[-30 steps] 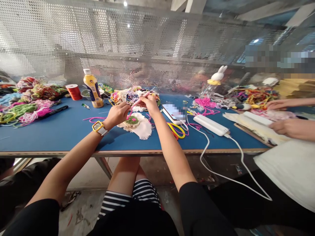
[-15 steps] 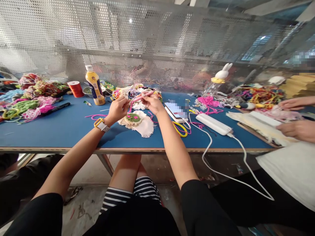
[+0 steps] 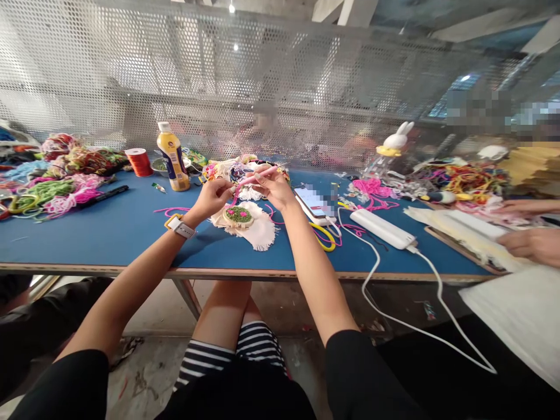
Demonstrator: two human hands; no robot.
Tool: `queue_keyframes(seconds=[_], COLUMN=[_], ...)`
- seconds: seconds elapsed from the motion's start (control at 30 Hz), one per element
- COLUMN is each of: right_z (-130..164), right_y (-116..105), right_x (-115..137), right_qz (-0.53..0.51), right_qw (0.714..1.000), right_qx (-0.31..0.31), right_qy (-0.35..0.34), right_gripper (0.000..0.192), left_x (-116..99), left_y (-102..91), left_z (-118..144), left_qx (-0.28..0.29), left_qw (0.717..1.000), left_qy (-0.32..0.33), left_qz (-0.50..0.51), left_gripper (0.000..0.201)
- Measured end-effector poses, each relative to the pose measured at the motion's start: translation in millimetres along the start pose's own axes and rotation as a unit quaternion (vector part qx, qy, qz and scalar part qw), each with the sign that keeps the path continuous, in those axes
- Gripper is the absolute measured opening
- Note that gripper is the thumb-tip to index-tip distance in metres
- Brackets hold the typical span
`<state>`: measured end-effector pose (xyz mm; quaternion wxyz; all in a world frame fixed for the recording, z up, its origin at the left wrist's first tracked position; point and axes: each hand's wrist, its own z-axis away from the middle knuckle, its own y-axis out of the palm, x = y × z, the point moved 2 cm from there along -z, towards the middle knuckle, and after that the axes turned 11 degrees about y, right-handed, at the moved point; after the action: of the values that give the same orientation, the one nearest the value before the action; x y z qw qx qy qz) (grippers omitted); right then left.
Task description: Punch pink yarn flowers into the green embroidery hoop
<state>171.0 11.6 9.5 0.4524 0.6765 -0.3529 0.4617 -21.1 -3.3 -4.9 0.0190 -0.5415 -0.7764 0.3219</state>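
My right hand (image 3: 273,185) holds a thin pink needle tool (image 3: 258,174) raised over the blue table (image 3: 109,227). My left hand (image 3: 214,195), with a yellow-strapped watch (image 3: 178,226) on its wrist, pinches pink yarn (image 3: 233,197) at the tool's lower tip. Just below both hands lies a small round hoop with green and pink stitching (image 3: 238,215) on a frayed white cloth (image 3: 258,232).
A yellow bottle (image 3: 173,156), a red thread spool (image 3: 139,161) and yarn heaps (image 3: 52,186) sit at the left. A phone (image 3: 311,202), yellow scissors (image 3: 324,235) and a white power bank (image 3: 381,228) with cable lie right. Another person's hands (image 3: 527,242) work at the far right.
Both hands lifted slightly off the hoop. The pink tool swung from pointing down at the hoop to lying nearly level between my fingers.
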Motion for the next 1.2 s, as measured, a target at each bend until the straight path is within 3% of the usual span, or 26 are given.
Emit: queue_keyframes(seconds=[0.17, 0.3, 0.47, 0.6, 0.8, 0.9, 1.07, 1.2], right_z=[-10, -15, -19, -22, -20, -18, -15, -13], right_y=[1, 0, 1, 1, 0, -1, -3, -2], right_x=[-10, -15, -23, -26, -23, -23, -22, -21], right_qz=[0.0, 0.016, 0.04, 0.009, -0.042, -0.082, -0.088, -0.042], right_qw=[0.993, 0.993, 0.984, 0.99, 0.994, 0.993, 0.992, 0.995], right_qx=[-0.115, -0.116, -0.173, -0.132, -0.057, 0.011, 0.06, 0.087], right_qy=[-0.001, 0.013, 0.014, 0.051, 0.077, 0.082, 0.064, 0.034], right_gripper=[0.029, 0.025, 0.03, 0.022, 0.013, 0.008, 0.007, 0.003], left_x=[-2, -6, -12, -14, -9, -2, 6, 6], left_y=[1.7, 2.7, 4.2, 5.7, 1.0, -2.4, -2.1, -1.4], left_z=[2, 4, 8, 10, 5, 1, -2, -1], left_qx=[-0.018, 0.005, 0.081, 0.091, 0.005, -0.037, -0.023, 0.009], left_qw=[0.998, 0.981, 0.926, 0.914, 0.961, 0.988, 0.999, 0.997], left_qy=[0.04, 0.121, 0.19, 0.197, 0.152, 0.087, -0.047, -0.063], left_qz=[-0.052, -0.151, -0.317, -0.343, -0.23, -0.122, 0.016, 0.053], left_gripper=[0.008, 0.016, 0.023, 0.024, 0.022, 0.014, 0.014, 0.017])
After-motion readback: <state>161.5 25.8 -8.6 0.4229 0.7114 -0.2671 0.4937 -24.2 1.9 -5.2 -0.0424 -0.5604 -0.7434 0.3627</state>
